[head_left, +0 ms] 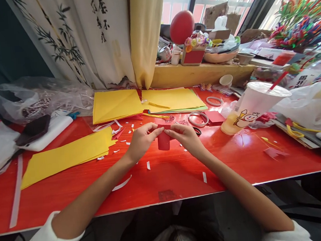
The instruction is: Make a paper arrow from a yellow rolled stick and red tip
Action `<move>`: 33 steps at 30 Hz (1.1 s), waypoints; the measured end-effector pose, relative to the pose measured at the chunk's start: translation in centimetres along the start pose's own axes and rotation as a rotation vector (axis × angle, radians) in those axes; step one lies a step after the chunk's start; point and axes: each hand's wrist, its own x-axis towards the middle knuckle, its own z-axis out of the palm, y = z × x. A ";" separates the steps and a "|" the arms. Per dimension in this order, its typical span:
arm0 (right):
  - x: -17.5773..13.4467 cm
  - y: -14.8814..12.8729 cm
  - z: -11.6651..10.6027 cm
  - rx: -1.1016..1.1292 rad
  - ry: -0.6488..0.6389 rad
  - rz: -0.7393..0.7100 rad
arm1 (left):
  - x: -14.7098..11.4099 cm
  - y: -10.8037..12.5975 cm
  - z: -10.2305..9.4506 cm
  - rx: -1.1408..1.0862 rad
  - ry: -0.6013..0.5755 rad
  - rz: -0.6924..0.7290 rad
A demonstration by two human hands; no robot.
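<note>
Over the middle of the red table, both hands pinch the upper edge of a small piece of red paper [164, 142]. My left hand [141, 139] grips its left corner between thumb and fingers. On the other side, my right hand [186, 136] is closed on the right corner. The paper's lower part hangs down between the hands, and its top edge looks folded or bent. Just beyond my right hand lie black scissor handles [197, 131], partly hidden, and a roll of clear tape [198, 119].
Yellow paper stacks lie at the back [117, 105] and at the left [68, 155]. A drink cup with a red straw [249, 109] stands to the right, near small red paper squares [215, 117]. White scraps [148, 165] are scattered across the red table [100, 200].
</note>
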 end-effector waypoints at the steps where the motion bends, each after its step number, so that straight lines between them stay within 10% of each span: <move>1: 0.0 0.1 0.0 -0.012 -0.001 0.004 | 0.0 -0.2 0.0 -0.004 0.001 -0.004; 33: 0.0 0.6 -0.1 -0.141 -0.008 0.026 | 0.2 -0.8 0.1 -0.117 -0.016 -0.027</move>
